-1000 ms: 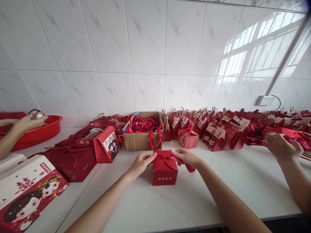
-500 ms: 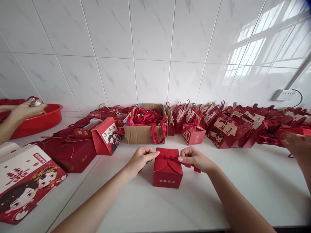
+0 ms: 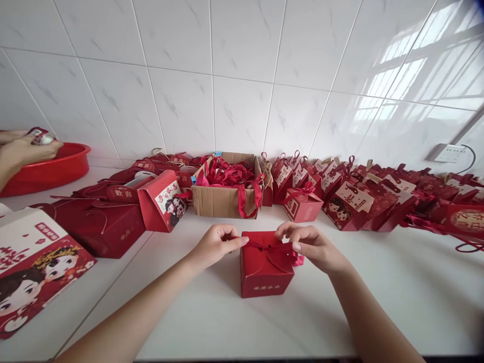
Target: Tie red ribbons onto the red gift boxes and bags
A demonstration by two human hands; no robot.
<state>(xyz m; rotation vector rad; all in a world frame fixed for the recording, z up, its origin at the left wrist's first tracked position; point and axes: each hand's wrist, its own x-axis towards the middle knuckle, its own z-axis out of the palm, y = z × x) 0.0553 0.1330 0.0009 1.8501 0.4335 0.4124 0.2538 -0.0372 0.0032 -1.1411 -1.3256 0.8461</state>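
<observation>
A small red gift box [image 3: 265, 276] with gold lettering stands on the white counter [image 3: 397, 297] in front of me. A red ribbon [image 3: 273, 246] crosses its petal-shaped top flaps. My left hand [image 3: 216, 245] is closed at the box's upper left corner, pinching one end of the ribbon. My right hand [image 3: 312, 244] is closed at the upper right corner, fingers curled over the other end, which trails off behind the hand.
An open cardboard box [image 3: 227, 193] full of red ribbons stands behind. Several finished red gift boxes [image 3: 302, 205] line the tiled wall to the right. Larger red boxes [image 3: 106, 227] lie left. Another person's hand [image 3: 20, 151] holds something small over a red basin [image 3: 56, 169].
My hands have shifted on the ribbon, the right one curling over the box's top corner. The view tilted down and right. The person's hand at the far right has left the picture.
</observation>
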